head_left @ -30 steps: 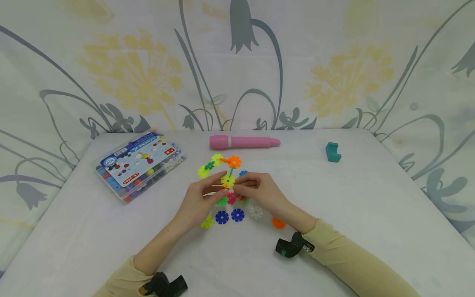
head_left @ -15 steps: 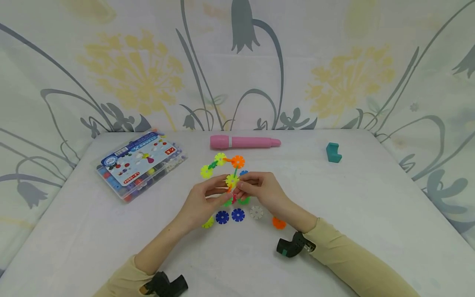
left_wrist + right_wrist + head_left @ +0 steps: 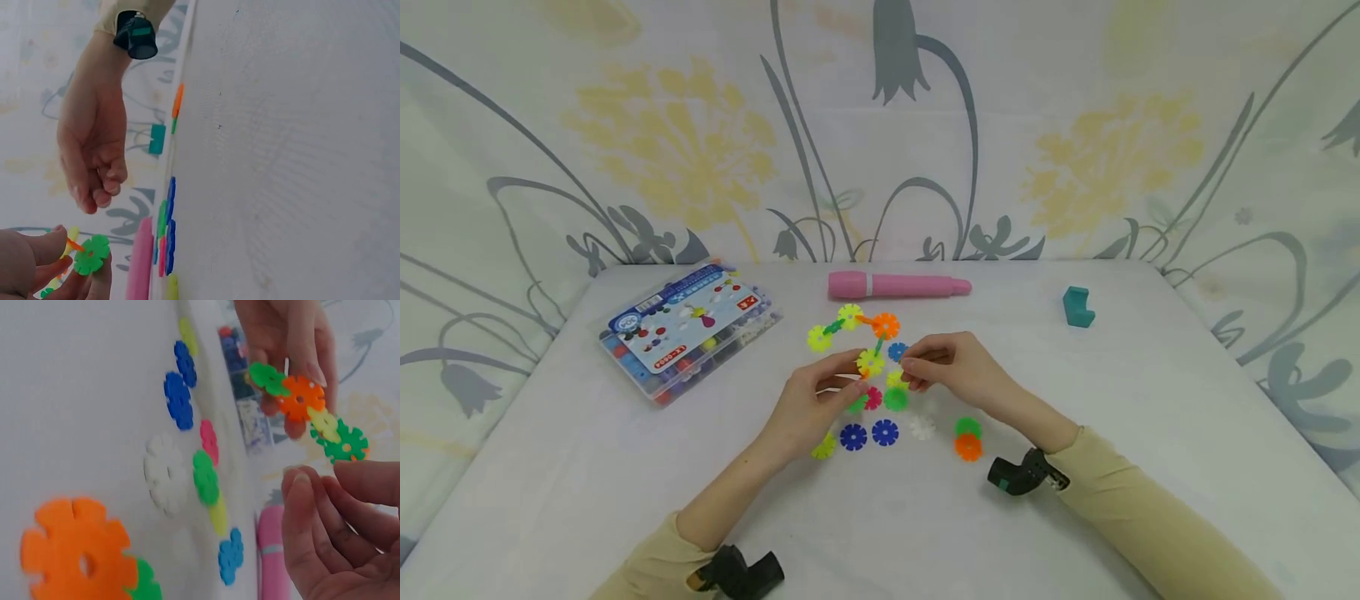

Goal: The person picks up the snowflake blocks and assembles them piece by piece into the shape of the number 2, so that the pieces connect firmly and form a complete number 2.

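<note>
My left hand grips a chain of interlocking plastic snowflake discs in yellow, green and orange, raised over the table and curving away at the top. In the left wrist view a green disc at the near end of the chain shows by the thumb and fingers. My right hand hovers just right of the chain, fingers loosely bent; the right wrist view has nothing between thumb and fingertips. Loose discs lie below: dark blue, white, pink, green, and orange overlapping another green one.
At the back left lies a clear plastic case of coloured pieces. A pink marker-shaped stick lies behind the chain, and a teal block with a notch sits at the back right. Patterned fabric hangs behind the white table.
My right hand has let go of the chain and moved right and slightly up, uncovering discs on the table. My left hand still holds the chain, shifted slightly in view.
</note>
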The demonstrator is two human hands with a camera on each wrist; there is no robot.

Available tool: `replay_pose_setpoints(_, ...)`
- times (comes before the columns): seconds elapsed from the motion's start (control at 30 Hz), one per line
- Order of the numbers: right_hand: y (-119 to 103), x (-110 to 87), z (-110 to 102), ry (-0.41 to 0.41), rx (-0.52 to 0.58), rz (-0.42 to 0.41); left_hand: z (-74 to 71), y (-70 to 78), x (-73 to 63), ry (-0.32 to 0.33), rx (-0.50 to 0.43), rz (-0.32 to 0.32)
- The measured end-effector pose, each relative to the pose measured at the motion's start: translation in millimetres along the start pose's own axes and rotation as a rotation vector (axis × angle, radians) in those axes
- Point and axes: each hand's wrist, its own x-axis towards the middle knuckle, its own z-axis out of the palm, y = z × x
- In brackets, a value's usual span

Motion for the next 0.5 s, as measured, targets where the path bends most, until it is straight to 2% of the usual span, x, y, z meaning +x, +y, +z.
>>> replay_pose_setpoints(0.13, 7, -8.4, -22, -0.005, -0.125, 0.011, -1.6, 0.1, 1.1, 0.002, 0.024, -0.016)
replay_pose_setpoints(0.23, 18, -13.2, -31, 0.011, -0.168, 0.043, -3.0, -0.2, 1.5, 0.005, 0.027, -0.02)
replay_pose_setpoints(0.33, 28, -14.1, -32, 0.008, -0.211, 0.053, -3.7, -0.4, 1.2, 0.012, 0.024, -0.026)
replay_pose_setpoints(0.5, 32, -14.8, -21, -0.096, -0.316, -0.006, -1.9, -0.4, 0.8, 0.012, 0.017, -0.047)
